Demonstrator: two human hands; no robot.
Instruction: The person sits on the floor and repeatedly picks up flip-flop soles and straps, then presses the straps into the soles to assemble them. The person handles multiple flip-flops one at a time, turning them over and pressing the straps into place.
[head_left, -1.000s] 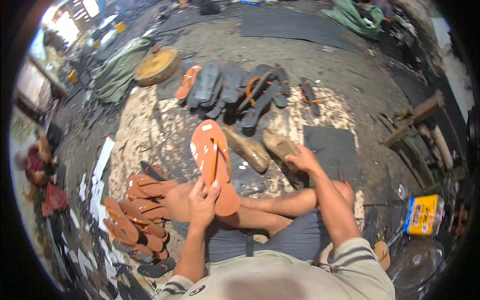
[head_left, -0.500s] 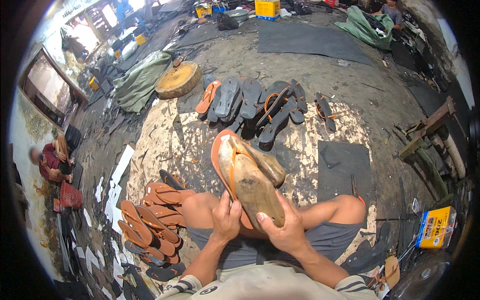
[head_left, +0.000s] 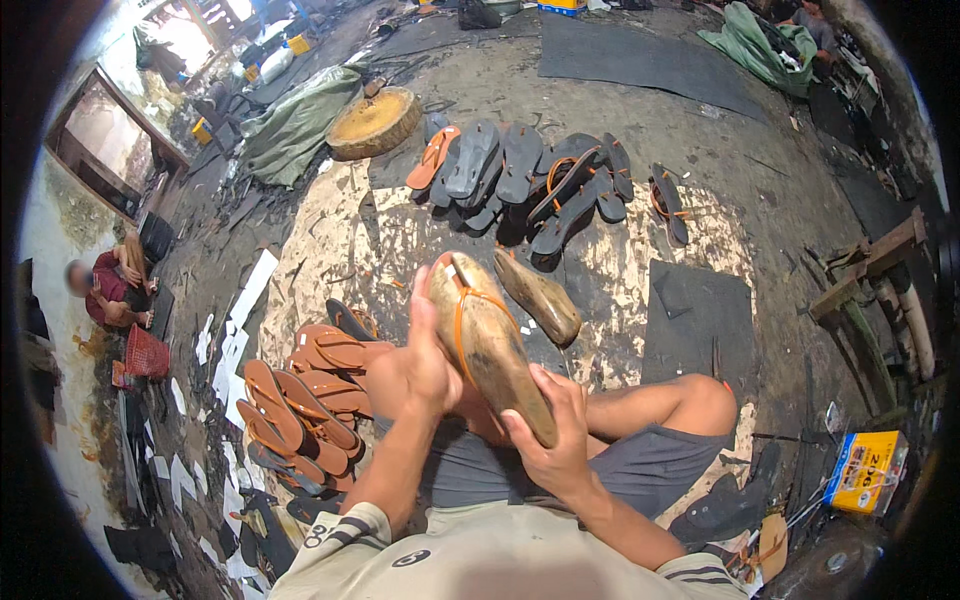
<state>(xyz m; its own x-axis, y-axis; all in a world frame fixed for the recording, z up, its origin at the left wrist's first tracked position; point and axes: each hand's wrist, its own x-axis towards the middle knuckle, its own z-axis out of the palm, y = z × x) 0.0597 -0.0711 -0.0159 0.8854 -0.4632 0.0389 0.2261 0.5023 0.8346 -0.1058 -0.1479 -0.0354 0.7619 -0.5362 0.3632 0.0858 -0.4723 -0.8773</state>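
Observation:
A foot-shaped wooden shoe last [head_left: 500, 375] is tilted in front of me, toe pointing away. An orange strap [head_left: 463, 330] runs over its toe end, and the rim of a reddish-brown flip-flop sole [head_left: 437, 272] shows along its left side. My right hand [head_left: 553, 435] is closed around the heel end. My left hand [head_left: 428, 355] lies along the left edge of the sole, fingers stretched toward the toe; its palm side is partly hidden. A second wooden last [head_left: 540, 300] rests on the floor just beyond.
Black flip-flops [head_left: 520, 160] are lined up ahead, with a round wooden block [head_left: 374, 124] to their left. Brown flip-flops [head_left: 300, 405] pile beside my left knee. At right are a black sheet [head_left: 697, 315], a wooden frame [head_left: 868, 265] and a yellow box [head_left: 866, 470]. A person [head_left: 110, 285] sits far left.
My left hand has gone from pinching near the strap to lying stretched along the sole's edge. The held last has turned more onto its side, and my right hand has shifted slightly left.

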